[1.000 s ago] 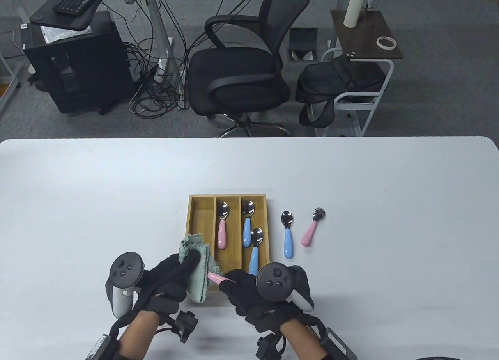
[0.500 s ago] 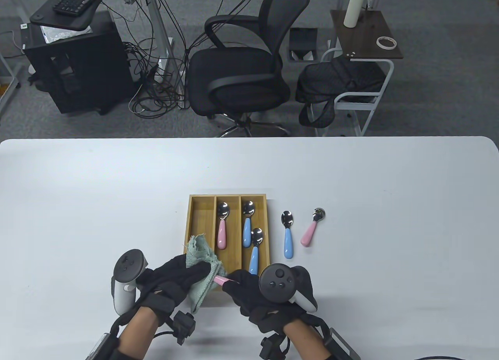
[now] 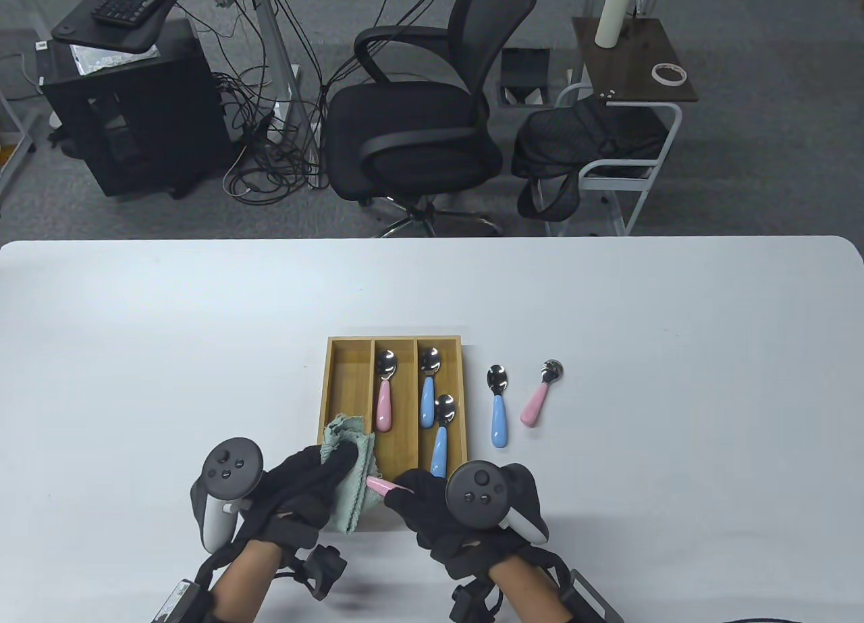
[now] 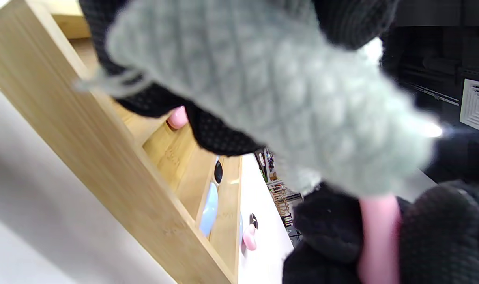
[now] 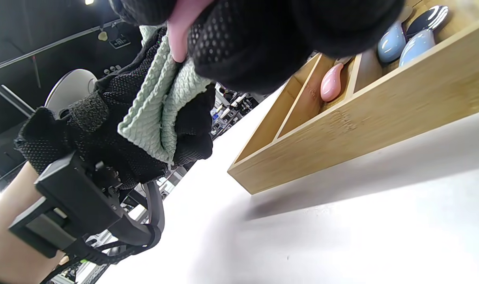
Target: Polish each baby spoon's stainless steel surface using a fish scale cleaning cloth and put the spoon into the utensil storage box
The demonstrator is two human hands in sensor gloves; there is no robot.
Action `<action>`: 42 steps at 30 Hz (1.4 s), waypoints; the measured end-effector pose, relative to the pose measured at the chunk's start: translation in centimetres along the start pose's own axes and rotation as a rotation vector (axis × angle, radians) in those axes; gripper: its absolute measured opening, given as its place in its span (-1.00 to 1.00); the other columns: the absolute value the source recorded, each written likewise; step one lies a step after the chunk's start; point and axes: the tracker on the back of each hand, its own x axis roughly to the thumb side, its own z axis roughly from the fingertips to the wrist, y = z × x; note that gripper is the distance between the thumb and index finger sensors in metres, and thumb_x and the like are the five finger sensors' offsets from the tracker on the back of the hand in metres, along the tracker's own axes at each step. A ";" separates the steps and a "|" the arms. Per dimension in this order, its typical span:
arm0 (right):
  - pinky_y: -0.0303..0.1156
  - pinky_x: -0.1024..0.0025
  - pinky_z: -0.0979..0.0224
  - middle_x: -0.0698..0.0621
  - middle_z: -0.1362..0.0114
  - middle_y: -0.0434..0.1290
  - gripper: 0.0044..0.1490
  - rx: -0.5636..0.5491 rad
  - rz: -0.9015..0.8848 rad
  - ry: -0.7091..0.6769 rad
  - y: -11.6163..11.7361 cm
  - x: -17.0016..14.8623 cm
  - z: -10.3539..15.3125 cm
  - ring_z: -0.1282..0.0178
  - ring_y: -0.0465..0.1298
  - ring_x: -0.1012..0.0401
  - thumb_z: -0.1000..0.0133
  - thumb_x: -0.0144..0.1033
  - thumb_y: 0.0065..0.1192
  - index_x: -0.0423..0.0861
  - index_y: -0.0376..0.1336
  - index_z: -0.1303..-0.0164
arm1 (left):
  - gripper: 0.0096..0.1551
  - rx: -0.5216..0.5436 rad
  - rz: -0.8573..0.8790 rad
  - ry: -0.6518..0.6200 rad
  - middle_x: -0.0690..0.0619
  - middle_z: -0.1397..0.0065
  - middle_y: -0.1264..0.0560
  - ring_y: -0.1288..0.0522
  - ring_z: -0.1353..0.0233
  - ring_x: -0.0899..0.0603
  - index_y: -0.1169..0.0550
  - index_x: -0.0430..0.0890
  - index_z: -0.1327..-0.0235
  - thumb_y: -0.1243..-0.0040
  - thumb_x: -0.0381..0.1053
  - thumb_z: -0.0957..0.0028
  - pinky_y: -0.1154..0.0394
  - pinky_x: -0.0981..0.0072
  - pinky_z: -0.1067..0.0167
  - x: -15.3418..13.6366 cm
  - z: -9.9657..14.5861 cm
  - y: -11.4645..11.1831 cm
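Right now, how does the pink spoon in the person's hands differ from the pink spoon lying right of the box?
The held pink spoon is gripped by the right hand, its bowl wrapped in the green cloth that the left hand holds; the loose pink spoon lies untouched on the table, bowl bare. The held one is over the box; the loose one is outside. Both have pink handles.
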 end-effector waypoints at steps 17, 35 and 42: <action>0.64 0.37 -0.01 0.01 -0.20 0.50 -0.37 0.075 -0.199 -0.037 1.0 1.7 0.6 0.09 0.66 0.21 -0.40 0.04 -0.20 -0.18 0.19 -0.44 | -0.35 -0.204 0.323 -0.050 -0.04 -0.14 -0.66 -0.79 -0.01 0.00 -0.55 -0.19 -0.26 -0.32 0.23 -0.11 -0.73 0.15 -0.03 -0.8 -1.2 0.5; 0.60 0.42 0.07 -0.16 -0.20 0.44 -0.34 0.037 -0.285 0.233 -0.1 0.4 -1.2 0.15 0.60 0.21 -0.39 -0.01 -0.01 -0.31 0.24 -0.39 | -0.48 0.113 0.444 0.055 0.05 -0.12 -0.66 -0.78 -0.01 0.05 -0.54 -0.15 -0.26 -0.11 0.22 -0.31 -0.72 0.17 -0.05 -3.3 -1.3 6.2; 0.61 0.43 0.11 -0.13 -0.16 0.45 -0.25 -0.121 -0.040 0.461 -1.2 -1.5 -7.4 0.20 0.61 0.23 -0.39 -0.04 0.01 -0.44 0.16 -0.44 | -0.48 0.116 0.427 0.049 0.05 -0.12 -0.66 -0.78 -0.01 0.05 -0.54 -0.15 -0.26 -0.11 0.22 -0.32 -0.72 0.17 -0.05 -3.1 -1.3 6.4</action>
